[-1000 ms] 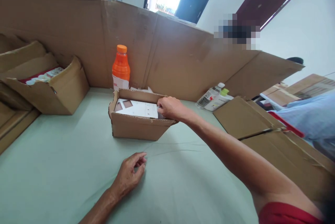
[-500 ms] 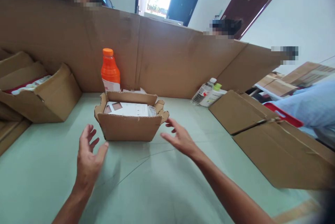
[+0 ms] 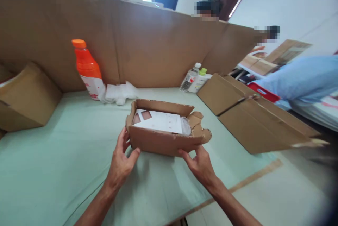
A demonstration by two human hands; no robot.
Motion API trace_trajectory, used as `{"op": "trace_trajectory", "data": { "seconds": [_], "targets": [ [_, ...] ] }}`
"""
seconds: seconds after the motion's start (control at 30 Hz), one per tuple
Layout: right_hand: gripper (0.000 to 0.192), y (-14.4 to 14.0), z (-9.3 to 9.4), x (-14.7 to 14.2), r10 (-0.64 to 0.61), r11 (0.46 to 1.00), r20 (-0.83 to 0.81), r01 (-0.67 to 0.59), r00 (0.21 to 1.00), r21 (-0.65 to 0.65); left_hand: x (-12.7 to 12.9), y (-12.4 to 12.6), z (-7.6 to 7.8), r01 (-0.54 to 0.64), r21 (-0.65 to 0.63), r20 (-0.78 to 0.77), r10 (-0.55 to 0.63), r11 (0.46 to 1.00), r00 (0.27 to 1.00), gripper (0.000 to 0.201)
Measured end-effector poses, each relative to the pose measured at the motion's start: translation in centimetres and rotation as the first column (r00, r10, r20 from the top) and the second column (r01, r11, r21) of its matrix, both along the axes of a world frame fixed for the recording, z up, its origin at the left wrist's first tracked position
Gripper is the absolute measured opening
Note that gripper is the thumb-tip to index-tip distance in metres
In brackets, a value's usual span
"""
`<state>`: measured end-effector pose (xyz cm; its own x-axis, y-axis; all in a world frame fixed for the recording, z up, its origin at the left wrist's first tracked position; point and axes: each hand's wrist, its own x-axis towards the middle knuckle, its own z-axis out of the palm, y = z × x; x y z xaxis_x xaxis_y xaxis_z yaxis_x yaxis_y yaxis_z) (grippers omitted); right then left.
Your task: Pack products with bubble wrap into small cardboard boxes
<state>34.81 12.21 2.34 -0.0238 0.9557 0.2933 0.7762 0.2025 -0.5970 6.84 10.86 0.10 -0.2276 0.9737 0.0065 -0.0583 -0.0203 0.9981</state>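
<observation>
A small open cardboard box (image 3: 161, 142) sits on the pale green table (image 3: 52, 169), holding a white card with brown squares (image 3: 158, 120) and a clear plastic bit at its right end. My left hand (image 3: 120, 164) grips the box's near left corner. At the near right bottom edge, my right hand (image 3: 200, 166) holds the box, fingers under its torn flap.
An orange bottle (image 3: 87, 67) and crumpled white plastic (image 3: 118, 92) stand by the tall cardboard wall (image 3: 153, 46). Two small bottles (image 3: 194, 78) lie at the back right. Flattened cardboard (image 3: 250, 120) lies right, a brown box (image 3: 26, 95) left. A person in light blue (image 3: 303, 78) is far right.
Both hands have closed onto the small box, which now sits nearer to me and to the right. Earlier the right hand was at its inside, then both hands hovered open.
</observation>
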Motion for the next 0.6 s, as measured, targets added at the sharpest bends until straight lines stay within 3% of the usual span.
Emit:
{"op": "trace_trajectory", "data": {
  "seconds": [0.07,0.13,0.23,0.3,0.37,0.47,0.6],
  "targets": [
    [0.04,-2.8,-1.2,0.4,0.048,0.999,-0.017,-0.048,0.999,-0.011,-0.7,-1.2,-0.7,-0.037,-0.026,-0.034,0.036,0.999,0.999,0.082],
    [0.057,-4.0,-2.4,0.5,0.14,0.989,-0.073,-0.143,0.987,-0.034,-1.9,-1.9,-0.9,-0.102,-0.047,-0.162,0.093,0.994,0.982,0.075],
    [0.095,-3.2,-3.9,0.9,0.241,0.963,-0.208,-0.261,0.948,-0.074,-3.3,-2.5,-0.5,-0.218,-0.096,-0.374,0.168,0.971,0.912,0.072],
    [0.114,-1.7,-4.2,1.1,0.302,0.937,-0.285,-0.338,0.91,-0.087,-3.5,-2.8,-0.2,-0.229,-0.135,-0.389,0.161,0.964,0.907,0.079],
    [0.116,0.0,-4.1,0.9,0.39,0.898,-0.338,-0.435,0.857,-0.066,-3.3,-2.8,-0.2,-0.212,-0.152,-0.352,0.147,0.966,0.924,0.083],
    [0.102,1.8,-3.9,0.4,0.458,0.87,-0.382,-0.493,0.802,0.009,-2.3,-1.7,-0.7,-0.226,-0.121,-0.324,0.177,0.966,0.929,0.087],
    [0.097,2.6,-4.4,1.9,0.299,0.953,-0.399,-0.294,0.867,0.074,0.7,0.7,-1.5,-0.129,-0.038,-0.211,0.118,0.991,0.97,0.1]
  ]
}}
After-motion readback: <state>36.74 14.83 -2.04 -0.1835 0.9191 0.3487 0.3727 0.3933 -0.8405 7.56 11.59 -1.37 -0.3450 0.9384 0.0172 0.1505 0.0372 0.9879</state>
